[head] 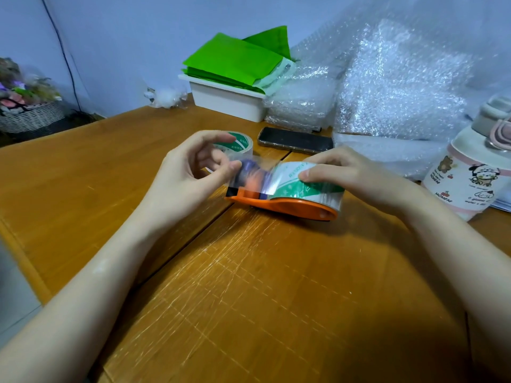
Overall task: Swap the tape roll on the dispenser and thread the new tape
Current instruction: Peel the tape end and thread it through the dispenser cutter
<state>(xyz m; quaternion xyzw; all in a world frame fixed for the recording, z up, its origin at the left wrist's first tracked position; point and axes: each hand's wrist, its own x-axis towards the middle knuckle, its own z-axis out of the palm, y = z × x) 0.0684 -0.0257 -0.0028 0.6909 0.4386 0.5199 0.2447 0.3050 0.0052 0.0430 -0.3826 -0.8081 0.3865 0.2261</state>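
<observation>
Two bare forearms are reaching in from the near edge of the wooden table (83,167), meeting over an orange tape dispenser (284,205).

The left hand (193,172) is coming in from the lower left with its wrist bent inward, its thumb and fingers pinching the free end of the clear tape strip (257,175), which is stretching from the roll across the dispenser's front. The right hand (348,175) is arching over from the lower right, its fingers curling down on the tape roll (307,186) that is sitting in the dispenser, thumb pressing on the roll's top. The dispenser is lying on the table mid-frame. Just behind the left hand a second tape roll (243,145) is standing on the table, and a phone (296,140) is lying beyond it.
</observation>
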